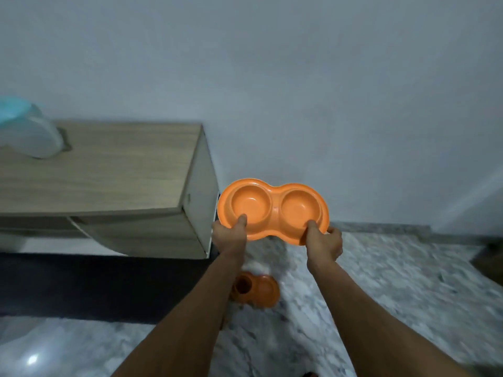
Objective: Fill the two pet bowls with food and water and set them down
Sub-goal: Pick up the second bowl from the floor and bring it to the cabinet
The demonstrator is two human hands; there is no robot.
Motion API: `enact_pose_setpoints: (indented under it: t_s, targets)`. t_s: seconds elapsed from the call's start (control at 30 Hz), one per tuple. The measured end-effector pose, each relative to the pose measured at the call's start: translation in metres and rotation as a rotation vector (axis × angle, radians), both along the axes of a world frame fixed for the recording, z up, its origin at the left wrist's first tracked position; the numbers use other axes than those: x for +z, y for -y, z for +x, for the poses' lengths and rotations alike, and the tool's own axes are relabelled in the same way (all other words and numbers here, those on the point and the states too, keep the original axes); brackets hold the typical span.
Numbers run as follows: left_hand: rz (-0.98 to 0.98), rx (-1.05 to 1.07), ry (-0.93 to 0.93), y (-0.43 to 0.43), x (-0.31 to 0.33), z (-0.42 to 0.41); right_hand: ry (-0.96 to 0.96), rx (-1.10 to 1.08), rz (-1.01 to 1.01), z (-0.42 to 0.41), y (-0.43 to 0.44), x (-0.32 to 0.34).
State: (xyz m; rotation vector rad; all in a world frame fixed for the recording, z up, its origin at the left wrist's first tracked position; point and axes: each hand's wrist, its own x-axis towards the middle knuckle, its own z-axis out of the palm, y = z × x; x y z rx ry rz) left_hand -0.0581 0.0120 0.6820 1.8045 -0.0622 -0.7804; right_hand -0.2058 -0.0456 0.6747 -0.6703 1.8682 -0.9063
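Note:
An orange double pet bowl (273, 202) with two round wells, both looking empty, is held in the air in front of a pale wall. My left hand (230, 235) grips its near left rim, thumb inside the left well. My right hand (324, 242) grips the near right rim, thumb on the right well's edge. A second orange double bowl (258, 291) lies on the marble floor below, between my forearms; one of its wells looks dark inside, and my left arm partly hides it.
A low wooden cabinet (109, 170) stands at the left against the wall. A translucent jug with a pale blue lid (30, 131) sits on its top at the far left. A dark mat (95, 284) lies before the cabinet. Grey-white marble floor (394, 281) spreads right.

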Motion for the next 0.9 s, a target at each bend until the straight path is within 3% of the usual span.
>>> enact_pose_setpoints:
  t_s: [0.23,0.47,0.9]
  targets:
    - [-0.116,0.079,-0.017,-0.09,0.071,0.1,0.041,0.044,-0.135,0.099,-0.084,0.074]
    - [-0.155,0.162,-0.015,-0.176,0.102,0.215,0.062,0.173,-0.182,0.22,-0.152,0.111]
    - [-0.108,0.344,0.039,-0.246,0.093,0.454,0.119,0.374,-0.192,0.473,-0.191,0.102]
